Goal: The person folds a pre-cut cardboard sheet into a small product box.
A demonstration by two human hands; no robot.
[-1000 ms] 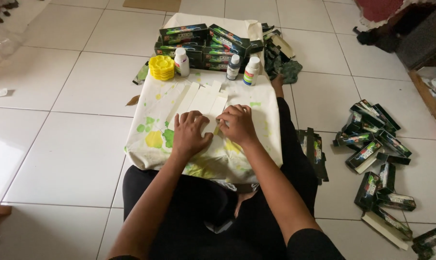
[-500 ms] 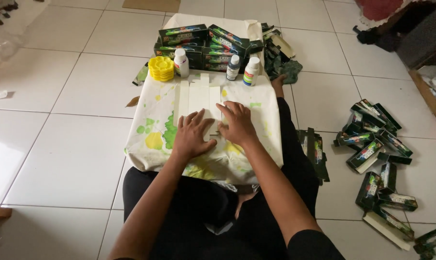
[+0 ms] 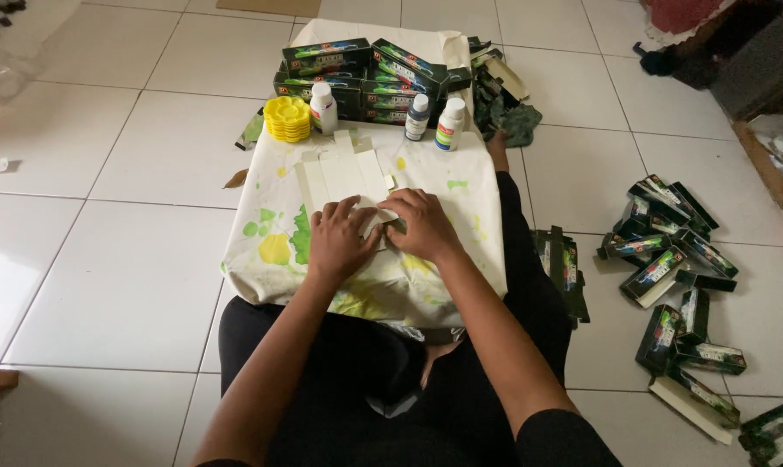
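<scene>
1. a white tiled floor is seen from above, and the seated person's legs in black trousers are folded on it at the bottom of the view.
2. a cream cloth stained with yellow and green paint is spread over a low flat surface in front of the person; its place is unchanged from the earlier frames.
3. a stack of dark green printed cardboard boxes is set along the cloth's far edge, and a scattered pile of similar green boxes lies on the floor well apart, to the person's right.
4. an unfolded, flat white cardboard box blank lies on the middle of the cloth, its near end covered by both hands; compared with a second ago it sits in much the same spot.
5. the left hand is laid palm down on the near end of the blank, fingers spread and pressed flat, as before.
6. the right hand rests just beside it, touching it, fingers curled over the blank's near corner; whether a flap is pinched cannot be told.
7. a stack of yellow flower-shaped paint palettes stands at the cloth's far left.
8. three small white plastic bottles stand just in front of the stacked boxes, unmoved.
</scene>
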